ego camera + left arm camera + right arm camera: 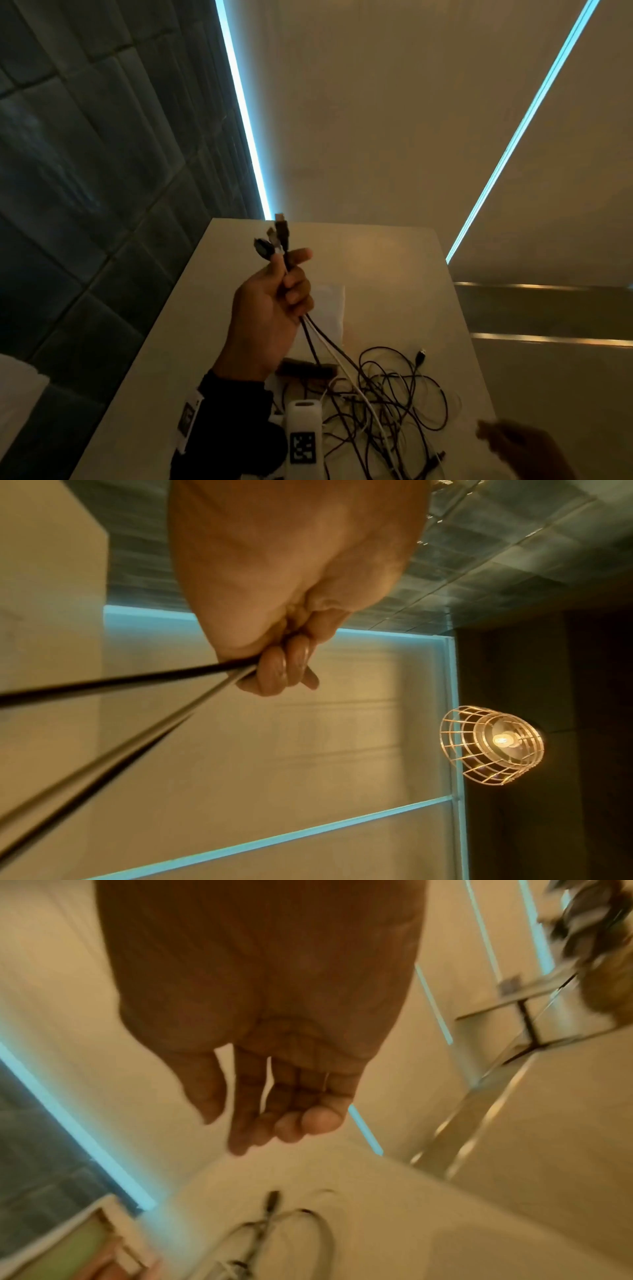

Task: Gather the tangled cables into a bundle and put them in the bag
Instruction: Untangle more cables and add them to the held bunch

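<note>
My left hand [287, 274] is raised above the table and grips several cable ends; their plugs [274, 236] stick up out of the fist. From the fist dark and white cables [329, 346] run down into a tangled pile [387, 407] on the table. The left wrist view shows the curled fingers [274, 674] clamped on the dark cables [137, 680]. My right hand [507, 442] hovers blurred at the lower right beside the pile, fingers relaxed [267, 1123] and holding nothing. A pale flat bag [329, 308] lies on the table behind the left hand.
The white table [394, 267] stands against a beige wall with lit blue strips; a dark tiled wall is to the left. A dark flat object [308, 368] lies near the pile. A caged lamp [491, 744] hangs overhead.
</note>
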